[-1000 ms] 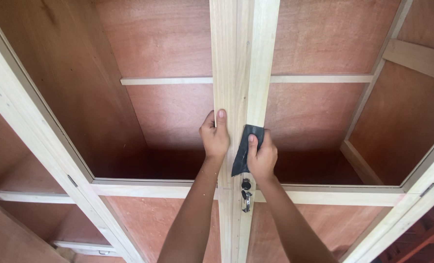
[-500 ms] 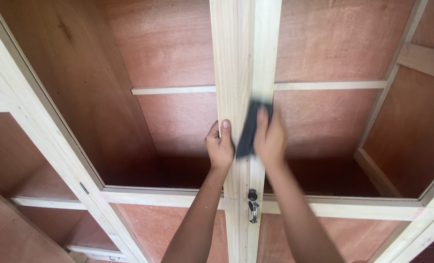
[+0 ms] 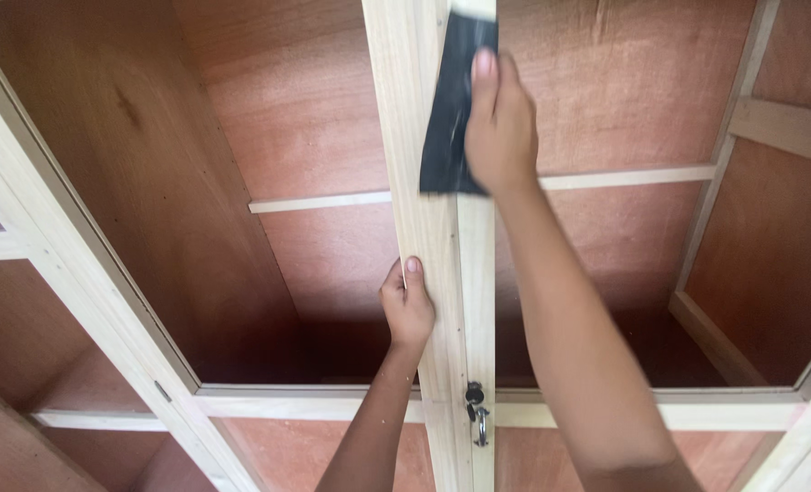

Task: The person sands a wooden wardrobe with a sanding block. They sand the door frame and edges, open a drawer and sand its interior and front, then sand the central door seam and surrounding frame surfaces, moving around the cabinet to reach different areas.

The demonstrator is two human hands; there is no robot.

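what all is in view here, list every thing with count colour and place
pale wooden centre post: 1, light pine, upright mid-frame
dark sandpaper sheet: 1, black-grey, pressed flat on the post near the top
small metal lock with keys: 1, dark silver, low on the post
reddish-brown plywood cabinet back panels: several, behind the frame
pale wooden shelf rail: 1, light, across the back
pale wooden frame rail: 1, light, along the lower edge
left hand: 1, gripping the post's left edge
right hand: 1, holding the sandpaper against the post

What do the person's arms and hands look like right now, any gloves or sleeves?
Both are bare. The left hand and right hand wear no gloves, rings or watch, and no sleeves show on either forearm. Fingernails are short and unpainted.
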